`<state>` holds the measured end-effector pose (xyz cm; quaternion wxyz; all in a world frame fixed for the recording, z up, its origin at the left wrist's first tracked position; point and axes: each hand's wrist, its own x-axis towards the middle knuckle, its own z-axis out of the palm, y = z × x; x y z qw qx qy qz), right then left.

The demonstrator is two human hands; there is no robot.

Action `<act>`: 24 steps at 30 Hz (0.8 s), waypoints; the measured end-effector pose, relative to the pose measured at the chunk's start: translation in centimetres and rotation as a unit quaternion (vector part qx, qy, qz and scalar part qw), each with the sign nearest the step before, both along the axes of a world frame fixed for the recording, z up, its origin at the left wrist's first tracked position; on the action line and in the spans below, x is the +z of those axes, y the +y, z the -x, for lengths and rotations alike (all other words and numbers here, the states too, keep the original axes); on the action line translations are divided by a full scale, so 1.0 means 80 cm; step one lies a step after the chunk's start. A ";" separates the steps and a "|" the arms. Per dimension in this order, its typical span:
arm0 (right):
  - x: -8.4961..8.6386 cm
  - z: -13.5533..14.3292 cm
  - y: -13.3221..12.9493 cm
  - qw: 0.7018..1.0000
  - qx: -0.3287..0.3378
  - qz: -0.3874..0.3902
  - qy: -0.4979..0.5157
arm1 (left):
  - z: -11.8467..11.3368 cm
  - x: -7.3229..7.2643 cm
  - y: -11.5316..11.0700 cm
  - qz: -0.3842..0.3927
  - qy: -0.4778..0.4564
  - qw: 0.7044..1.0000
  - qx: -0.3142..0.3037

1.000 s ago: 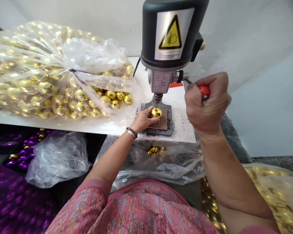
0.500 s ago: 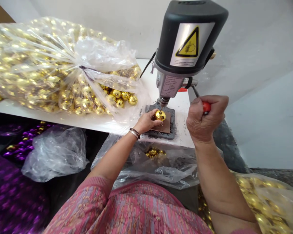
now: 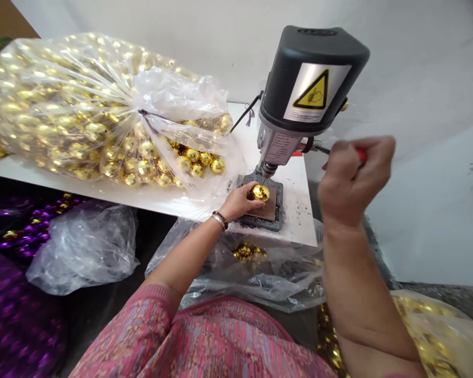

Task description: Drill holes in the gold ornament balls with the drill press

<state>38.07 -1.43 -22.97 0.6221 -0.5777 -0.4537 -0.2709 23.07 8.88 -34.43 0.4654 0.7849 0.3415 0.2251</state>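
Observation:
My left hand (image 3: 241, 202) grips a shiny gold faceted ball (image 3: 260, 192) between thumb and fingers. The ball rests over a brown board (image 3: 266, 209) on the dark base (image 3: 278, 223) of a small drill press (image 3: 311, 79). Just above the ball is the thin drill bit (image 3: 264, 181); whether its tip touches the ball I cannot tell. My right hand (image 3: 355, 178) is wrapped round the red knob (image 3: 361, 155) of the drill press's feed lever, to the right of the machine.
A big tied clear bag of gold balls (image 3: 71, 115) lies on the white table (image 3: 102, 184). Below the table edge hangs an open plastic bag (image 3: 205, 283) with gold balls inside. Purple balls (image 3: 19, 315) and a crumpled clear bag (image 3: 86, 252) are at lower left; more bagged gold balls (image 3: 437, 331) at lower right.
My right hand has raised the lever knob, moving up and to the right. My left hand still holds the gold ball on the board. The whole view has shifted slightly.

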 end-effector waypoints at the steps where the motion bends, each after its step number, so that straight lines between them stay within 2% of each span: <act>1: 0.017 -0.004 0.002 0.999 0.013 0.030 0.028 | 0.001 0.000 -0.002 0.009 -0.012 1.000 0.001; 3: 0.044 -0.012 0.007 0.994 0.026 0.088 0.067 | 0.005 0.000 -0.008 0.028 -0.038 0.999 -0.003; 6: 0.060 -0.020 0.013 0.988 0.030 0.126 0.083 | 0.019 0.003 -0.016 0.043 -0.060 0.997 -0.010; 10: 0.056 -0.019 0.015 0.989 0.034 0.112 0.091 | 0.050 0.009 -0.026 0.039 -0.036 0.998 -0.038; 15: 0.055 -0.014 0.012 0.989 0.028 0.099 0.107 | 0.092 0.019 -0.030 0.028 0.010 0.994 -0.104; 19: 0.053 -0.014 0.009 0.991 0.023 0.096 0.087 | 0.110 0.034 -0.019 0.013 0.041 0.986 -0.164; 21: 0.050 -0.015 0.008 0.992 0.022 0.096 0.078 | 0.107 0.041 0.001 -0.015 0.040 0.992 -0.115; 22: 0.049 -0.015 0.008 0.992 0.019 0.095 0.076 | 0.103 0.044 0.016 -0.035 0.035 0.997 -0.061; 24: 0.048 -0.016 0.007 0.994 0.014 0.085 0.068 | 0.091 0.047 0.052 -0.078 0.032 0.993 0.086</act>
